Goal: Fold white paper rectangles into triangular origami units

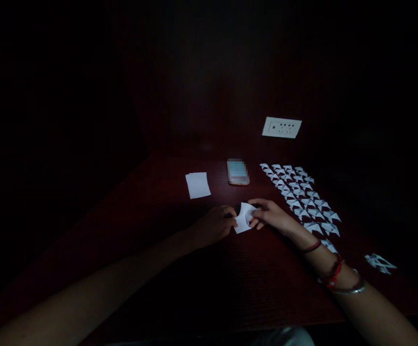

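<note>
A small white sheet of paper [244,219], slightly curved, is held between both hands above the dark red table. My left hand [219,223] pinches its left edge between thumb and fingers. On the opposite side, my right hand [269,214] grips the right edge, with the thumb lying on the paper's face. Beyond the left hand lies a short stack of white paper squares [198,185]. To the right of my right hand, several folded white paper pieces [299,190] sit in rows, and my right forearm covers part of the nearest ones.
A phone [238,172] with a lit, blurred screen lies behind the hands. A separate small pile of folded white paper [381,263] rests at the right. The table [151,192] meets a dark wall carrying a white socket plate [281,127]. Surroundings are very dark.
</note>
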Demonstrator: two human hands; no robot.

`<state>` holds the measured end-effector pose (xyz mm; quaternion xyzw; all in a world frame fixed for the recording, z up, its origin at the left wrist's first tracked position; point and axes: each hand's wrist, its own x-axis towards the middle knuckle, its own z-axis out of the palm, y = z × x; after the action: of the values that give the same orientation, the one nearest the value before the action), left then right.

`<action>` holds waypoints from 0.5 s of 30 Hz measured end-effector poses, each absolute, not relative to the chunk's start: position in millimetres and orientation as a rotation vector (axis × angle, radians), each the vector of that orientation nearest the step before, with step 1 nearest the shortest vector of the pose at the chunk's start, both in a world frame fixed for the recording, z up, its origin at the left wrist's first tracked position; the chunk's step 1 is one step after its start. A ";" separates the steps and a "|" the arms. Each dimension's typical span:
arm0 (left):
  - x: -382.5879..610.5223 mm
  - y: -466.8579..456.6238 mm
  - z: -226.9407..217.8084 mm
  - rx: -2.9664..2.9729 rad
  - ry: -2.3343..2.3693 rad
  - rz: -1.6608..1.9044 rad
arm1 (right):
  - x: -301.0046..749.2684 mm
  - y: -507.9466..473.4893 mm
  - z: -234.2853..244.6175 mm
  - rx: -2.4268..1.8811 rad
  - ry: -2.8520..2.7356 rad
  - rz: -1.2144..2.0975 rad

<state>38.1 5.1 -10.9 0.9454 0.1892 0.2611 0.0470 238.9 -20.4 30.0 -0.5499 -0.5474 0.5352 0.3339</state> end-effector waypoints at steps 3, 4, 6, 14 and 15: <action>39.2 4.3 -8.7 2.876 0.582 0.790 | 239.2 -20.4 30.3 -1.430 -1.462 1.379; 39.5 4.3 -8.3 2.872 0.577 0.781 | 239.7 -20.0 30.2 -1.427 -1.487 1.370; 39.9 4.8 -8.1 2.865 0.572 0.753 | 240.9 -19.1 29.9 -1.422 -1.542 1.348; 39.5 4.3 -5.3 2.846 0.560 0.684 | 236.9 -17.6 30.7 -1.437 -1.622 1.248; 39.3 4.1 -4.6 2.847 0.556 0.692 | 235.9 -17.7 30.8 -1.438 -1.623 1.240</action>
<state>39.3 4.1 -4.6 0.9517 0.1858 0.2311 0.0796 235.9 -17.7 30.8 -0.5460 -0.6165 0.4710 0.3163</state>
